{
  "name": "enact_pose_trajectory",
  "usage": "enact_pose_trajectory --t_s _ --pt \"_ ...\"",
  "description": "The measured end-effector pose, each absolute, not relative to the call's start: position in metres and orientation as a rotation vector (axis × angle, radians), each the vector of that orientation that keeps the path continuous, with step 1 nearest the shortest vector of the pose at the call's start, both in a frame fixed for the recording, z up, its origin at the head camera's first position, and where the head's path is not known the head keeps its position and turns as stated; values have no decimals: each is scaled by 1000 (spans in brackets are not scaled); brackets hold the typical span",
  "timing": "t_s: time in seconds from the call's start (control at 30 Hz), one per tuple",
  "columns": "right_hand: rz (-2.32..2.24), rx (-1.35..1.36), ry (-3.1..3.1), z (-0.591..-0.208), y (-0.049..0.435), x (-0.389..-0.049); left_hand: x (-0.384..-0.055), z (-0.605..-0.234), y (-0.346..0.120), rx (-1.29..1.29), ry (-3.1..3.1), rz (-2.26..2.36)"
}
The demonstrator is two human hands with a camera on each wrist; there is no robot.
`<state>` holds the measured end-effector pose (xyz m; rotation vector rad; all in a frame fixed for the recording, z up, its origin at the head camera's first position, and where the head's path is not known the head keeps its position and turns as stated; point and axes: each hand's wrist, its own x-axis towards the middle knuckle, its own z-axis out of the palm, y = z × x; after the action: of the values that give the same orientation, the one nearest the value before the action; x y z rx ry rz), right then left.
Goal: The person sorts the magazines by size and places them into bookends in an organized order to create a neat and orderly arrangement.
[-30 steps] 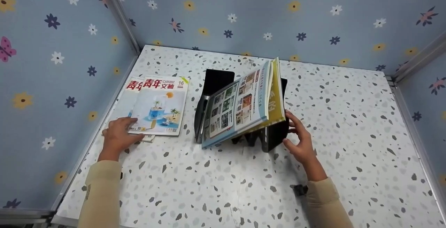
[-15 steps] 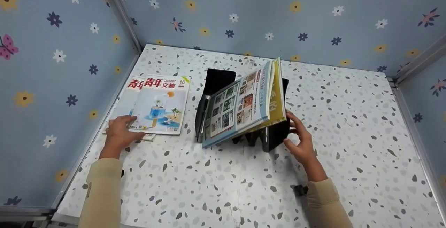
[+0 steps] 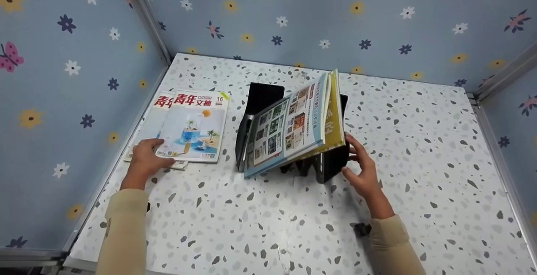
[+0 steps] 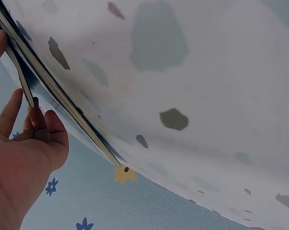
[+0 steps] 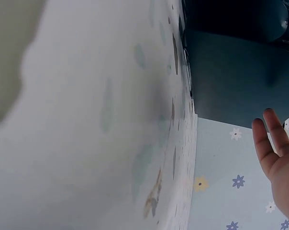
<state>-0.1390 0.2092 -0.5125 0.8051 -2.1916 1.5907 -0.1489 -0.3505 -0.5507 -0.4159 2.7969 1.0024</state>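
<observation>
In the head view, my left hand (image 3: 147, 159) is at the lower-left corner of the top magazine (image 3: 195, 128), its thumb at the bottom edge and fingers at the left edge. The left wrist view shows the fingers (image 4: 39, 122) pinching that magazine's lifted edge. A second magazine (image 3: 147, 126) lies beneath, sticking out to the left. My right hand (image 3: 363, 172) touches the right end of a black bookend (image 3: 335, 166) with fingers extended. A light-blue book (image 3: 289, 128) and a yellow book (image 3: 333, 117) lean tilted in the bookend, covering its middle.
The speckled white table (image 3: 260, 224) is walled in at the back and both sides by blue flower-patterned panels (image 3: 293, 23). The bookend's left upright (image 3: 264, 96) stands to the right of the magazines.
Both hands keep practically the same places. The whole head view has shifted very slightly; magazines, books and bookend stay put.
</observation>
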Motion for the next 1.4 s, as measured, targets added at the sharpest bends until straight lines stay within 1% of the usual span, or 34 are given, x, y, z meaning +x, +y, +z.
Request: enact_pose_trajectory --t_s 0.43,0.53,0.8,1.07,1.4 --pt "1583 821 -2180 -514 209 -139 -155 -551 -349 -337 2828 973" --pt "1590 808 -2187 -514 209 -140 -156 -550 -348 -355 2789 997" --pt "1590 803 -2193 -514 209 -140 -157 -544 -344 -470 2757 1234" --pt "1573 801 -2195 -514 210 -140 -155 -548 -340 -529 2644 1379" --pt "1568 799 -2201 -515 210 -140 -159 -556 -333 -605 2707 1355"
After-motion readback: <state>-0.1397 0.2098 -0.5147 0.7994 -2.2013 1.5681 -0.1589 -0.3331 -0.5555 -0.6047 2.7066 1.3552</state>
